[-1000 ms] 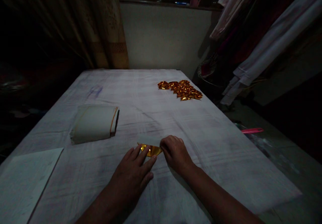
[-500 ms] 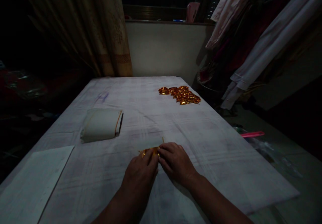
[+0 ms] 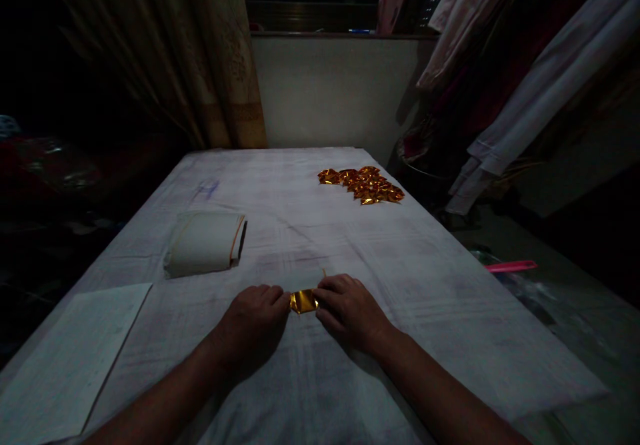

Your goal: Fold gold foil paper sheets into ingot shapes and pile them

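Observation:
A small gold foil piece (image 3: 303, 300) lies on the white cloth-covered table (image 3: 310, 232) just in front of me. My left hand (image 3: 253, 322) is curled at its left end, fingers pinched on the foil. From the right, my right hand (image 3: 350, 312) grips the other end with bent fingers. Only the middle of the foil shows between the two hands. A pile of several folded gold foil pieces (image 3: 363, 185) rests at the far right of the table.
A folded white stack with an orange edge (image 3: 205, 253) lies left of centre. A white sheet (image 3: 65, 358) sits at the near left corner. A curtain (image 3: 200, 58) hangs behind, clothes (image 3: 500, 98) hang at the right, and a pink object (image 3: 510, 266) lies on the floor.
My left hand went from lying flat over the foil to a pinch at its left end. The foil now looks shorter and more folded. The camera view shifted slightly.

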`<state>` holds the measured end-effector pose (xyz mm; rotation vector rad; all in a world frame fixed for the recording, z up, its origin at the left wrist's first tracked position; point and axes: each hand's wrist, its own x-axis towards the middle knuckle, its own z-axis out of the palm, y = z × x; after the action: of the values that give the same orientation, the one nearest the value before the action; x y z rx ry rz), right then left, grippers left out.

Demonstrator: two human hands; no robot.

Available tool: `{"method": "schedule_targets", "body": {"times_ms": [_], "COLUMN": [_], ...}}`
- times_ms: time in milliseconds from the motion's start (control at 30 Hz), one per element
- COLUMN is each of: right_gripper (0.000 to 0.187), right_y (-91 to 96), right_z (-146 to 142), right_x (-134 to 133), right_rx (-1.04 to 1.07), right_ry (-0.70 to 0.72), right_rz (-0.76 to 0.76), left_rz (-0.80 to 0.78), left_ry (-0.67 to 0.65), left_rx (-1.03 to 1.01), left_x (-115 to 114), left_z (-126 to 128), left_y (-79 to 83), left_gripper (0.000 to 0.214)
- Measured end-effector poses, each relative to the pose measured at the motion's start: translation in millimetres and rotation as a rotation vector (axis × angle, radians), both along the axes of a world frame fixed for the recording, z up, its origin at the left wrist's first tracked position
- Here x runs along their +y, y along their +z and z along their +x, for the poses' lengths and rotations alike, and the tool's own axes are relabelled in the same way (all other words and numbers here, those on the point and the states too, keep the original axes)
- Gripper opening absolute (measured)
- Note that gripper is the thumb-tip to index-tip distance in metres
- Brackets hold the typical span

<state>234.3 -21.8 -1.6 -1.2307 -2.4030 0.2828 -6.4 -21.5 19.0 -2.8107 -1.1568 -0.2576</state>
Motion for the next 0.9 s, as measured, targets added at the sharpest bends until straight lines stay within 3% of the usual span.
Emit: {"method": "schedule_targets", "body": {"times_ms": [267,400,500,600,733,900], "right_gripper": [0.033,0.022,0.014,0.019,0.024,0.016], "right_y": [-2.0,-7.9,-10.2,-10.5,-8.0,-0.3], "right_z": [5,3,2,1,-4,-13], "right_x": [9,9,9,9,14,21], "right_rx": [-0.025,-0.006,-0.006,-0.015,-0.062,-0.047], "right_ry": [0.057,0.029,0.026,0.008,-0.052,-0.181], "right_rz": [-0.001,0.060,0.106,0.118,0.053,-0.079], "left_rz": [0.048,0.065,0.007,-0.095,-0.151,-0.211], "left_ry": [-0.004,0.059,0.136,0.180,0.239,0.358], "left_rx": [0.036,-0.026,-0.098,-0.174,-0.238,-0.196], "left_x": [0,1,-2,-8,-13,-8], "left_z": [5,6,7,7,9,14], "left_y": [0.5,-2.4,-3.0,-2.3,-0.9,2.2], "left_gripper": [0.017,0.018,0.020,0.022,0.023,0.022]}}
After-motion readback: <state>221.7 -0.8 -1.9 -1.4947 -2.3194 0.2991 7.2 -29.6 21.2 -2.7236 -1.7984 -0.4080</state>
